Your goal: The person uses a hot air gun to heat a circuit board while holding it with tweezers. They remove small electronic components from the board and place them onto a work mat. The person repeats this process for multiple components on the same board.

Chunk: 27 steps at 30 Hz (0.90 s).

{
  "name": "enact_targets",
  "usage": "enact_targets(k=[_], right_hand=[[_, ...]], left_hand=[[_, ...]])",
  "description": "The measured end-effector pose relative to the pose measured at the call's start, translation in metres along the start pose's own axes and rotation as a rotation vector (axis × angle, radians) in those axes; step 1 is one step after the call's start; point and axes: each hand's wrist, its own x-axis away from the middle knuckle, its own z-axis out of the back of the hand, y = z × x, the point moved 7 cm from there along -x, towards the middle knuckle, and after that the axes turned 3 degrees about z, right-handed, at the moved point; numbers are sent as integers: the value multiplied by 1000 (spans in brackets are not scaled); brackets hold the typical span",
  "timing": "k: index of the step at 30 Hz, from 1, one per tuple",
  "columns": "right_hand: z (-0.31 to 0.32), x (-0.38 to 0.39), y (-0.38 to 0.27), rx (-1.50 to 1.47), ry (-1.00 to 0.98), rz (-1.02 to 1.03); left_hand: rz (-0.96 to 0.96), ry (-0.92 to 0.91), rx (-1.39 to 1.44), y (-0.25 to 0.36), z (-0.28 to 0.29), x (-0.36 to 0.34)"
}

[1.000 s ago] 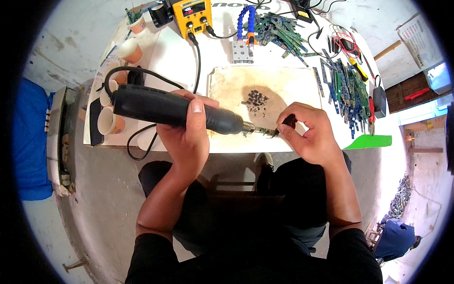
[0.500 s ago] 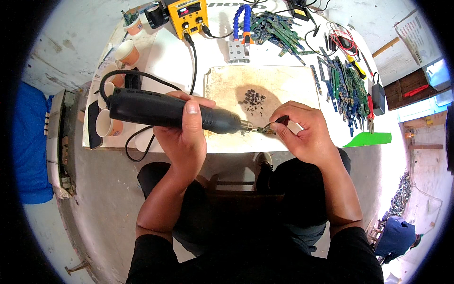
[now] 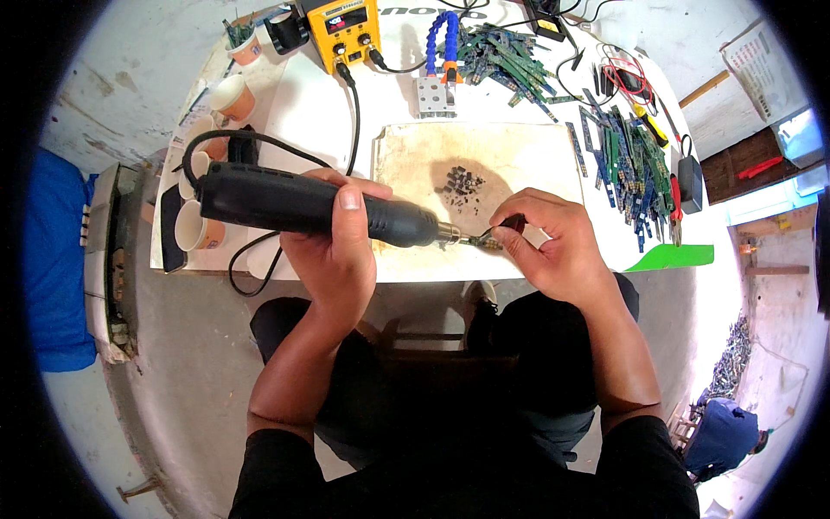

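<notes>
My left hand (image 3: 341, 229) is wrapped round a black hot air gun (image 3: 268, 197) with a metal nozzle, which lies level and points to the right. The nozzle's tip is right beside a small strip of circuit board (image 3: 491, 244) on the worn beige board (image 3: 536, 143). In my right hand (image 3: 558, 246) the thumb and fingers pinch dark tweezers (image 3: 514, 222), their tips down at the strip near the nozzle. Whether the tips grip anything is too small to tell. Beyond them lies a little heap of black chips (image 3: 462, 186) on a darkened patch.
A yellow soldering station (image 3: 344, 39) stands at the back, its cable (image 3: 355, 130) running forward. Circuit board strips are piled at the back (image 3: 501, 56) and right (image 3: 635, 164). Paper cups (image 3: 232, 98) line the left edge. A metal block (image 3: 435, 97) with a blue hose sits behind the board.
Both hands keep almost the same place. The tweezers and right fingers have shifted very slightly at the circuit board strip.
</notes>
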Motion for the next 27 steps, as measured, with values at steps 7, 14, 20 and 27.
enact_targets(k=[7, 14, 20, 27], right_hand=[[0, 0, -2, 18, -1, -6], [1, 0, -1, 34, -5, -29], [2, 0, 0, 12, -2, -40], [1, 0, -2, 19, -6, -32]], left_hand=[[-20, 21, 17, -2, 0, 0], [-21, 2, 108, -1, -1, 0], [-39, -17, 15, -1, 0, -1], [-31, -11, 6, -1, 0, -1]])
